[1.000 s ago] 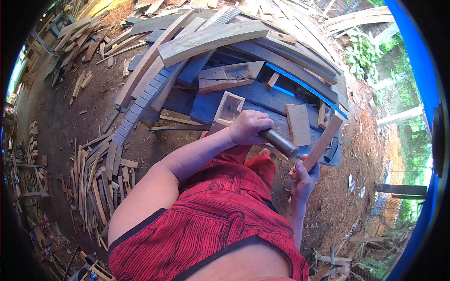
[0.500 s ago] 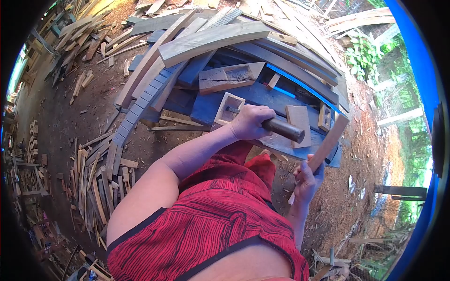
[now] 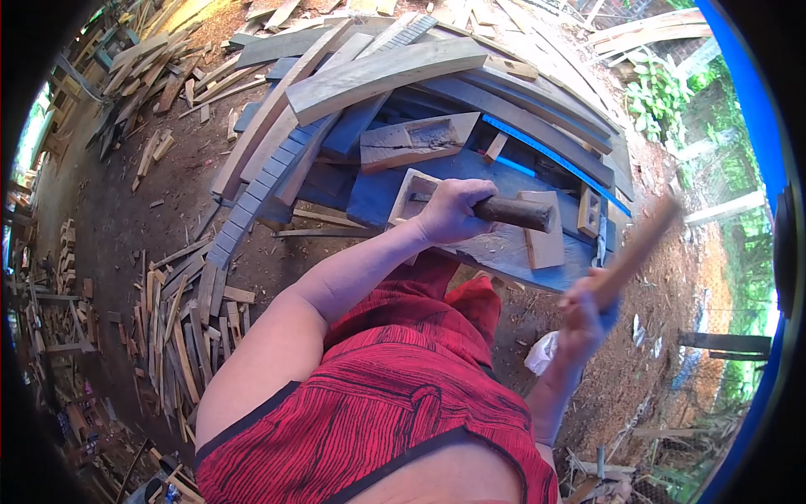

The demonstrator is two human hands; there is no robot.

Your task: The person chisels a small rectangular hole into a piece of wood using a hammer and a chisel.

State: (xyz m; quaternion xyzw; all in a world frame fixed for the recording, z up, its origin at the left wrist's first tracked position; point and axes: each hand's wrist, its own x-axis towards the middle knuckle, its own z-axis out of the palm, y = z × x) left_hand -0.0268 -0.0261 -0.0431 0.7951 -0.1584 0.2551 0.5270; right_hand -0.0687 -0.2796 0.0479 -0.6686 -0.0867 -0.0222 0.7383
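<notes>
My left hand [image 3: 457, 212] is wrapped round the dark handle of a chisel [image 3: 520, 212]. The chisel's blade end lies over a hollowed wooden block [image 3: 408, 190] at the near left of the bench. My right hand [image 3: 585, 317], blurred, grips a flat wooden bar [image 3: 638, 252] raised to the right of the handle, apart from it. Partly behind the handle rests a flat pale block [image 3: 546, 241]. Farther back lies a cracked block with a rectangular recess [image 3: 417, 141].
Long planks [image 3: 386, 77] are stacked across the back of the dark bench [image 3: 495, 260]. A small slotted block [image 3: 588, 211] sits at the bench's right. Wood scraps [image 3: 168, 336] cover the ground at left.
My right hand and the wooden bar have moved right and a little away from the chisel handle. My left hand keeps its hold, with the handle slightly shifted.
</notes>
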